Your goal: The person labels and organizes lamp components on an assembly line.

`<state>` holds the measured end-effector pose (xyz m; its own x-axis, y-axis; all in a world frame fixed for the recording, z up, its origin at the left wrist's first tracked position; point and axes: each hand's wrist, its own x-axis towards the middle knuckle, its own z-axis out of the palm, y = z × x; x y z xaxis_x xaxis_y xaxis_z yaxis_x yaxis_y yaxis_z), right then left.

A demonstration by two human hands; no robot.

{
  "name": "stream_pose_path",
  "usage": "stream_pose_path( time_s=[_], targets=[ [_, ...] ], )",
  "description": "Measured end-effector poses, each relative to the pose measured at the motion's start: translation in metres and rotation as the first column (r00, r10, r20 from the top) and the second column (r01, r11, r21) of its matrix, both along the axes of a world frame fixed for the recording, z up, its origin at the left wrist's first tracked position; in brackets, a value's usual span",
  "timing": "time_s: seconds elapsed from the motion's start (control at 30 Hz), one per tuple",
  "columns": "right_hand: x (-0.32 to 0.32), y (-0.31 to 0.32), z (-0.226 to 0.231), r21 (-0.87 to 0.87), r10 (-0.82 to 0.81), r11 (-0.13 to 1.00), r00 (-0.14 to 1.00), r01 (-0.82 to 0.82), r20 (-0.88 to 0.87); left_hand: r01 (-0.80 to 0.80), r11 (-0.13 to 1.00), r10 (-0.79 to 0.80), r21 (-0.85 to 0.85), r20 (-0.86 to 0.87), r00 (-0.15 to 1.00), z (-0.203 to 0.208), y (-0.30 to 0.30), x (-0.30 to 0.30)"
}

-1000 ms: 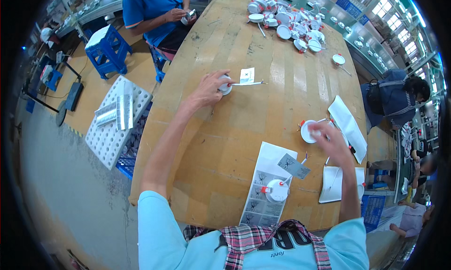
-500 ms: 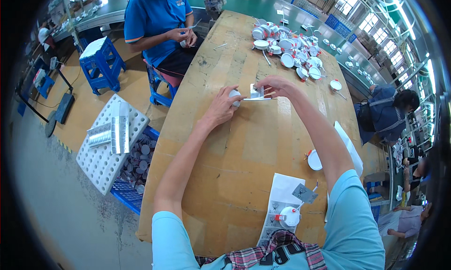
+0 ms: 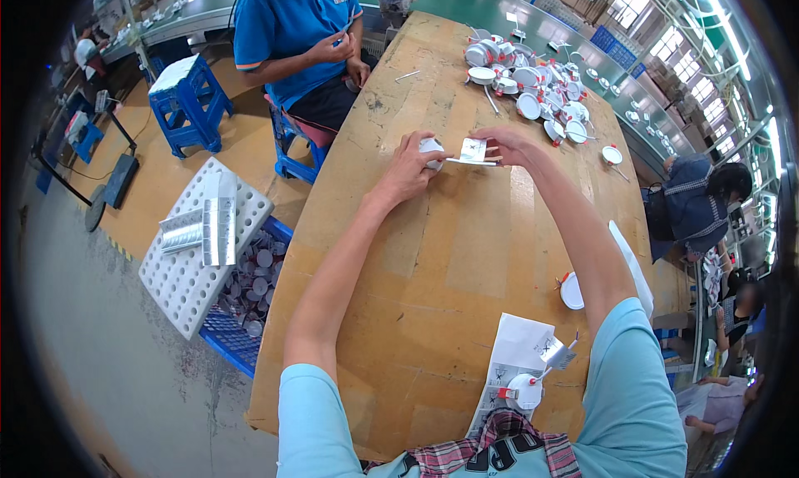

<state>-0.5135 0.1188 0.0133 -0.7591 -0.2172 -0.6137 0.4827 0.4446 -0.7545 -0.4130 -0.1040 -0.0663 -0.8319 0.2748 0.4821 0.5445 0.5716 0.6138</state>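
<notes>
Your left hand (image 3: 409,172) reaches to 12 o'clock on the wooden bench (image 3: 433,312), its fingers clenched around a small white round fitting (image 3: 431,148). Your right hand (image 3: 509,145) sits just beside it at 1 o'clock, fingers pinching a small white tag (image 3: 473,150) that touches the fitting. A pile of white round fittings (image 3: 533,87) lies farther off at 1 o'clock. Near your body, at 5 o'clock, a printed sheet (image 3: 509,366) carries another white fitting (image 3: 524,391). A white disc (image 3: 571,291) rests at 3 o'clock.
</notes>
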Motion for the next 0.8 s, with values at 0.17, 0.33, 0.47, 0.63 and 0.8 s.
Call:
stream_pose_path(
  time_s=[0.17, 0.33, 0.47, 0.63, 0.8],
  targets=[
    [0.003, -0.009, 0.002, 0.002, 0.014, 1.000, 1.000, -0.014, 0.000, -0.071, 0.997, 0.071, -0.028, -0.033, 0.997, -0.007, -0.001, 0.001],
    [-0.001, -0.013, 0.001, 0.054, 0.062, 0.997, 0.998, -0.062, -0.004, -0.110, 0.993, 0.107, -0.035, -0.068, 0.992, -0.004, 0.003, 0.004],
    [-0.001, -0.017, -0.001, 0.042, 0.062, 0.997, 0.998, -0.061, -0.014, -0.107, 0.994, 0.106, -0.018, -0.039, 0.994, -0.002, 0.000, 0.006],
    [-0.005, -0.007, -0.001, 0.056, 0.076, 0.996, 0.996, -0.073, -0.043, -0.089, 0.996, 0.089, -0.005, -0.014, 0.996, -0.001, 0.003, -0.002],
    [0.020, 0.037, 0.036, 0.226, 0.078, 0.974, 0.923, 0.010, -0.376, -0.216, 0.962, 0.191, -0.165, -0.154, 0.969, -0.008, -0.001, -0.030]
  ],
)
